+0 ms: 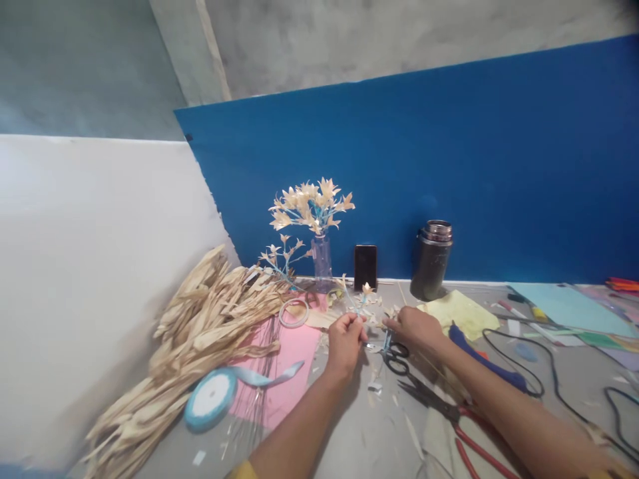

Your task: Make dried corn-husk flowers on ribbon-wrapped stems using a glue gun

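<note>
We find the left hand (348,340) pinching a small flower sprig (367,290) between thumb and fingers, its pale blooms just above the fingertips, over the middle of the grey table (367,436). We note the right hand (415,328) near it, fingers bent at a blue stem (387,340); we cannot tell whether they grip it. Black-handled scissors (397,364) lie just below that hand, near red-handled shears (458,414). Behind, we record a clear vase (322,263) holding a bouquet (313,203), a phone (365,267) and an uncapped flask (432,261).

A pale, blue-stemmed flower sprig (366,291) stands upright, pinched in the left fingers (355,322).
</note>
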Demonstrator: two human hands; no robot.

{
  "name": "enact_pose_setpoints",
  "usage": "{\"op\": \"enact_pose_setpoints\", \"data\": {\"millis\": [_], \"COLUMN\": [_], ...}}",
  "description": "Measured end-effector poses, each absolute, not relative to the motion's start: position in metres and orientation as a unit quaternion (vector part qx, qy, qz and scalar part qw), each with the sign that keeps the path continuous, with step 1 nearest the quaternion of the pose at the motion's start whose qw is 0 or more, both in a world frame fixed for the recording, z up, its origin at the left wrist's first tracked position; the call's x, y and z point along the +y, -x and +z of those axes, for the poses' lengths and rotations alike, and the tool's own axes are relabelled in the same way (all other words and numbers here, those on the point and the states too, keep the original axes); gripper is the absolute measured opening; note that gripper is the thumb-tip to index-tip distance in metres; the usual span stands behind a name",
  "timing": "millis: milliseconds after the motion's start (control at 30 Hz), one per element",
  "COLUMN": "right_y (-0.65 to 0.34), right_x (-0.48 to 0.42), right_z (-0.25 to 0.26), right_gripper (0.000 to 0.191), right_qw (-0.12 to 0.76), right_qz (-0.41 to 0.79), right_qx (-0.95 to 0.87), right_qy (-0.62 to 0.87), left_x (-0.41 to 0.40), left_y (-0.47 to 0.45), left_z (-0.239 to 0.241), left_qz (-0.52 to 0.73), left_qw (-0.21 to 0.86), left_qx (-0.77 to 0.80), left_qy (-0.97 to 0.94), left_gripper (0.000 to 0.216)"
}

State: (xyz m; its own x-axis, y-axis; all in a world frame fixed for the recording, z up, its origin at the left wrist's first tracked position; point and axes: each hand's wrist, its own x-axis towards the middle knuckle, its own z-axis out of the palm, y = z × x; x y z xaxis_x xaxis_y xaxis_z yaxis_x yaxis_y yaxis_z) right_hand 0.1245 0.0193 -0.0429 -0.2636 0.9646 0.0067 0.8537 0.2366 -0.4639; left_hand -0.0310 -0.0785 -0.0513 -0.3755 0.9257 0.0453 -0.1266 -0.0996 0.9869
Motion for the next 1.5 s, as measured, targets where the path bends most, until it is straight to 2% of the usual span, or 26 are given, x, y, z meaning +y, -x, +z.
{"op": "enact_pose_setpoints", "data": {"millis": [133,333,567,800,1000,1200,1500], "right_y": [-0.131,-0.148,-0.15,-0.128,-0.128,-0.129,-0.13], "right_x": [0.023,0.015,-0.022,-0.048,-0.052,-0.052,-0.053], "right_z": [-0.053,-0.039,-0.015,-0.027,-0.03,-0.036,-0.033], "right_gripper": [0.036,0.044,0.047,0.046,0.044,0.036,0.032], "right_qw": [0.179,0.289,0.48,0.469,0.464,0.433,0.429], "right_qz": [0.279,0.378,0.528,0.56,0.477,0.409,0.377], "right_qx": [-0.749,-0.704,-0.569,-0.563,-0.615,-0.667,-0.691], "right_qy": [0.574,0.526,0.408,0.387,0.423,0.447,0.444], "left_x": [-0.08,-0.082,-0.085,-0.092,-0.098,-0.099,-0.1], "left_y": [0.028,0.025,0.018,0.005,-0.001,0.004,0.005], "left_z": [-0.05,-0.049,-0.051,-0.045,-0.039,-0.035,-0.034], "left_qz": [0.638,0.648,0.654,0.658,0.613,0.588,0.569], "left_qw": [0.438,0.464,0.556,0.586,0.572,0.569,0.448], "left_qx": [0.51,0.495,0.415,0.402,0.451,0.469,0.514], "left_qy": [-0.376,-0.348,-0.302,-0.248,-0.305,-0.332,-0.459], "left_gripper": [0.03,0.032,0.036,0.037,0.021,0.02,0.013]}}
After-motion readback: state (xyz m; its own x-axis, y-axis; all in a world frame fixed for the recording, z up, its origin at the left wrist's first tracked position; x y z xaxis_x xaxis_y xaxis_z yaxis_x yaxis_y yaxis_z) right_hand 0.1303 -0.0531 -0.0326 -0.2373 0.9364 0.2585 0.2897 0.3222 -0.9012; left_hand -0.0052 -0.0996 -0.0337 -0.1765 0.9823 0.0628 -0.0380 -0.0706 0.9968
